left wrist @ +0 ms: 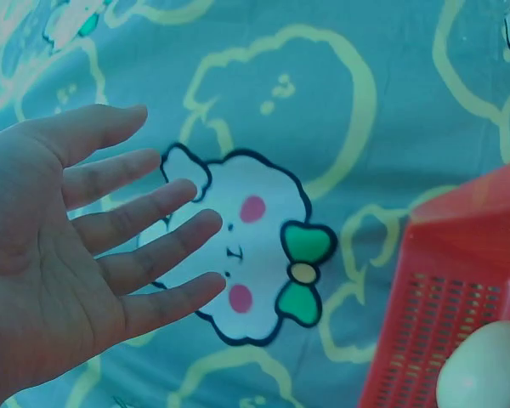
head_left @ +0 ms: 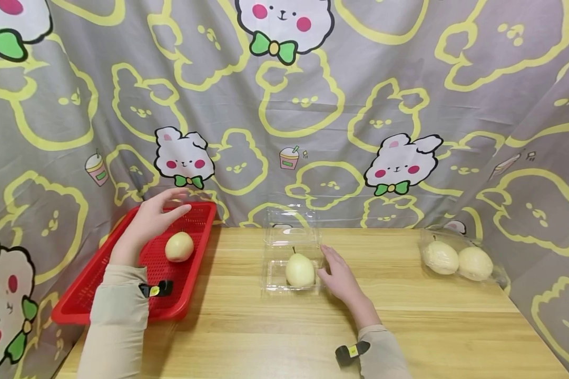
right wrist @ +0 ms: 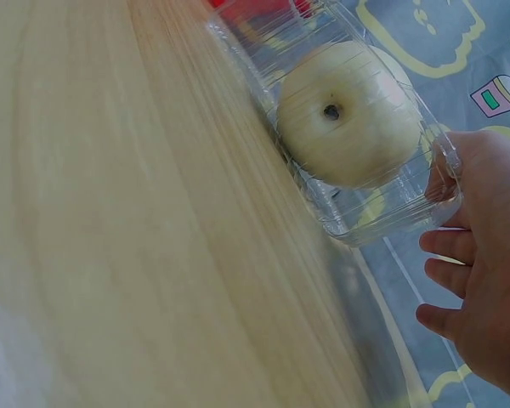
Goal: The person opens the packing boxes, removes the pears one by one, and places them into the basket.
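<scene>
1. A red basket (head_left: 199, 258) sits at the left end of the desk (head_left: 246, 326), its mesh floor partly hidden by an arm and sleeve.
2. The left hand (head_left: 154, 218) is raised over the basket, its fingers released and spread apart, grasping nothing.
3. A pale yellow pear (head_left: 179, 248) lies inside the basket, toward its right wall, apart from the left hand.
4. At mid-desk stands a clear plastic container (head_left: 275, 275), its lid (head_left: 291, 223) raised at the back.
5. Another pear (head_left: 300, 272) sits in the container's right part, stem upward.
6. The right hand (head_left: 342, 279) is at the container's right side, thumb against the plastic; its other fingers are extended and released, not clenched.
7. Near the desk's right end lies a clear package (head_left: 500, 278) holding two pears (head_left: 476, 263) side by side.
8. A grey patterned curtain (head_left: 313, 123) hangs behind everything.
</scene>
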`<state>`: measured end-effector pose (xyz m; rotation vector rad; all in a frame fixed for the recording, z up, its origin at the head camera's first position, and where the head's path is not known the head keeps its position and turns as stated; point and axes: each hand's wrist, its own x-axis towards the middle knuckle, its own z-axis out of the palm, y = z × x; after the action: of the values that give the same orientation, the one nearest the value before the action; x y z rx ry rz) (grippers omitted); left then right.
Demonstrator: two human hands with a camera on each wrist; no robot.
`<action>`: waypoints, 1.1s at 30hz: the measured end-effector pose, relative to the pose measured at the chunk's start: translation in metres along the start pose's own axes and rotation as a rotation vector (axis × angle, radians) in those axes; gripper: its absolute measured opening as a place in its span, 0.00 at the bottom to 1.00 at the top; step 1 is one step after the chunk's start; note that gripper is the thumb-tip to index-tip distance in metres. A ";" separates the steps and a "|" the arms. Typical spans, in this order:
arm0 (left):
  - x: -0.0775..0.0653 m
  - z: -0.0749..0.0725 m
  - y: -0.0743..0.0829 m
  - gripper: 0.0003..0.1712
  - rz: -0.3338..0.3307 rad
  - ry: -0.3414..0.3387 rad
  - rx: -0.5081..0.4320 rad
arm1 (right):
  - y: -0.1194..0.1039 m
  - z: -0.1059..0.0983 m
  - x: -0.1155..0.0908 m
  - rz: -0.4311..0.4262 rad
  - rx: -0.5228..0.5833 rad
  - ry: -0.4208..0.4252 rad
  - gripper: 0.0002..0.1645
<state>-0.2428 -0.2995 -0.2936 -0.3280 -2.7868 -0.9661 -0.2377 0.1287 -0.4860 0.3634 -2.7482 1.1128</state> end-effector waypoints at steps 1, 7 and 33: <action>-0.001 0.000 0.002 0.33 0.009 0.003 0.005 | 0.000 0.000 0.000 0.001 -0.004 0.000 0.41; -0.007 0.002 0.015 0.32 0.065 0.015 0.011 | -0.002 0.001 0.000 -0.011 -0.009 0.004 0.41; -0.024 0.073 0.069 0.29 0.056 0.082 -0.306 | -0.003 -0.003 0.000 -0.066 -0.130 -0.005 0.40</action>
<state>-0.2083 -0.2048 -0.3151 -0.3945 -2.5401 -1.3612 -0.2364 0.1286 -0.4821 0.4369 -2.7731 0.9127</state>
